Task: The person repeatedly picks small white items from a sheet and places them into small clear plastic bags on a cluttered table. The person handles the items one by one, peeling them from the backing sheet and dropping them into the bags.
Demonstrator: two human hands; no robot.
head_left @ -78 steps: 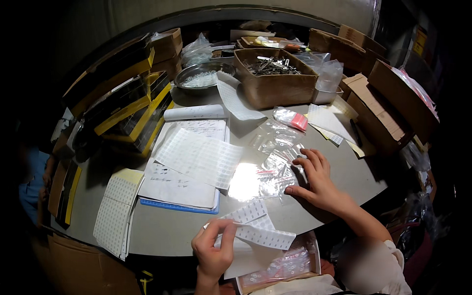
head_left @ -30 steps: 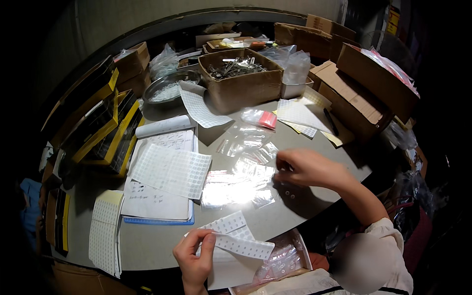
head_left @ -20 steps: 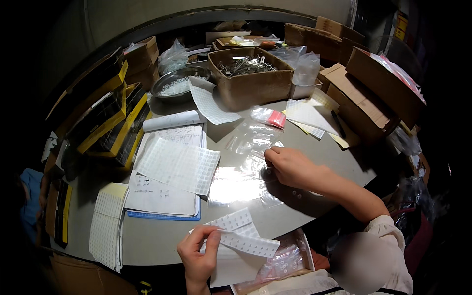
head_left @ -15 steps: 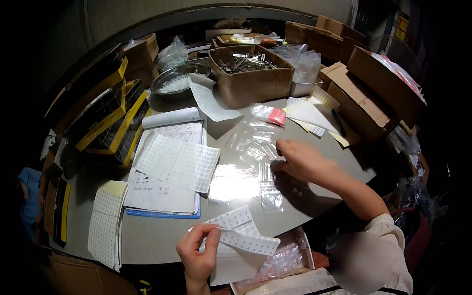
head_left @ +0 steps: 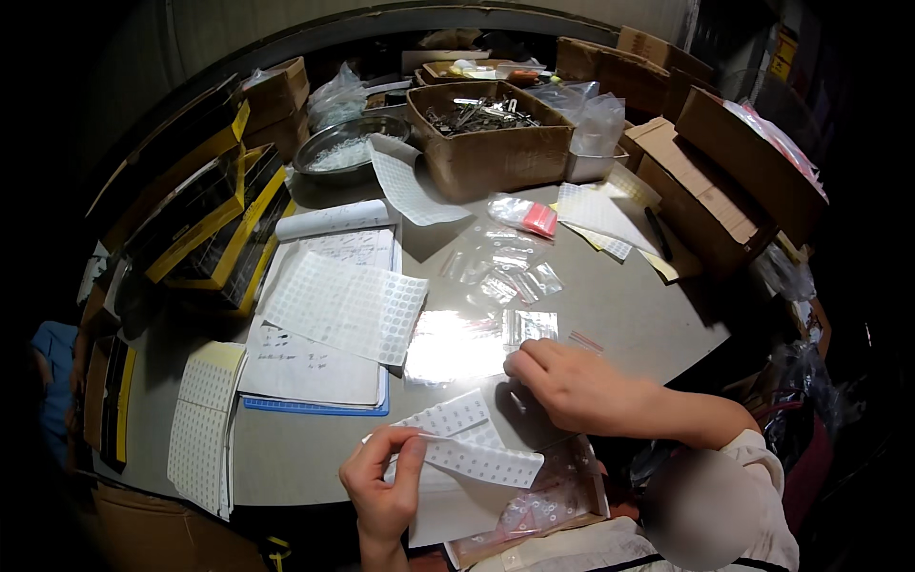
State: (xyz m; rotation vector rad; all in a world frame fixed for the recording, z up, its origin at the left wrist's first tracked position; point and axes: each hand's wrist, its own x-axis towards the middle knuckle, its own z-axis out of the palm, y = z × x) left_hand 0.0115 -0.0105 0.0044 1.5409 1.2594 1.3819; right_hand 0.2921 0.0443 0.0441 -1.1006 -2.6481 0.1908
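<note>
My left hand (head_left: pixel 386 486) pinches a sheet of small round stickers (head_left: pixel 481 459) between thumb and fingers; the sheet curls over its backing above the table's front edge. My right hand (head_left: pixel 577 386) is low over the table with its fingers drawn together. Whatever they may hold is hidden. Just beyond its fingertips lies a small clear zip bag (head_left: pixel 530 327), beside a bright, glaring stack of clear bags (head_left: pixel 453 348). Farther back, several small clear bags (head_left: pixel 500 272) are scattered. An open box (head_left: pixel 600 496) holding small clear bags with white, ring-like marks sits at my front.
A clipboard with papers (head_left: pixel 315 377) and sticker sheets lies left. Behind are a metal bowl of clear bits (head_left: pixel 348 153) and a carton of metal parts (head_left: pixel 491 157). Black-and-yellow boxes (head_left: pixel 214 224) stand left, brown cartons (head_left: pixel 701 191) right. A red-and-clear packet (head_left: pixel 524 217) lies mid-table.
My right hand has come back toward me from the scattered bags, uncovering some of them and a thin reddish strip. The left hand still holds the sticker sheet, almost unmoved.
</note>
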